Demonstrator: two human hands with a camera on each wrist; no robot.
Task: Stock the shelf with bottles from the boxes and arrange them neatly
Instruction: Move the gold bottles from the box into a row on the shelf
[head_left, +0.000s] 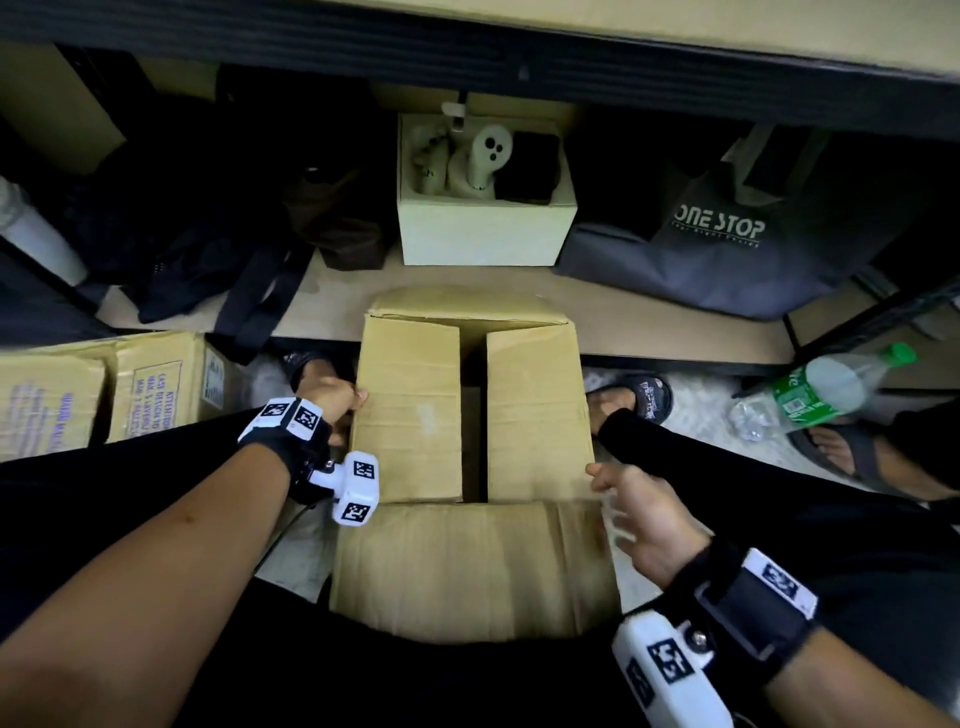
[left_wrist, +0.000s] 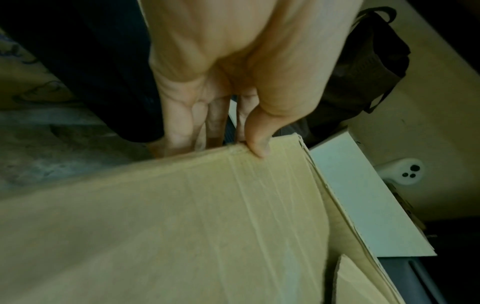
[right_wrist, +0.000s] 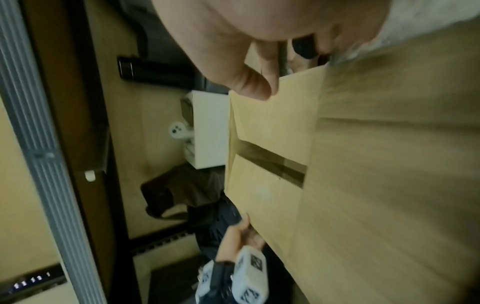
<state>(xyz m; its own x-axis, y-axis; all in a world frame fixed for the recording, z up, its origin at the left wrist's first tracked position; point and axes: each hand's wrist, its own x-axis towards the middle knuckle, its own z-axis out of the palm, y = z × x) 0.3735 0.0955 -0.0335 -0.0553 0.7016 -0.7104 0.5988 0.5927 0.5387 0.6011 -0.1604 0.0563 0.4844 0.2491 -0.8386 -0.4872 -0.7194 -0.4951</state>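
A brown cardboard box (head_left: 415, 415) stands on the floor in front of the low shelf (head_left: 649, 322), its top flaps folded nearly shut with a dark gap down the middle. My left hand (head_left: 332, 400) grips the box's left edge; in the left wrist view the thumb (left_wrist: 257, 144) lies on top of the flap (left_wrist: 182, 226) and the fingers reach down the side. My right hand (head_left: 623, 499) holds the right edge, thumb (right_wrist: 257, 88) on the flap (right_wrist: 363, 164), its image blurred. A clear bottle (head_left: 826, 389) with a green cap and label lies at the right. The box's contents are hidden.
On the shelf stand a white open box (head_left: 483, 234) of pale gadgets, a grey "ONE STOP" bag (head_left: 717, 260) and black bags (head_left: 208, 234). Printed cartons (head_left: 145, 384) sit on the floor at the left. Sandalled feet (head_left: 639, 400) flank the box; another foot (head_left: 841, 452) is at the right.
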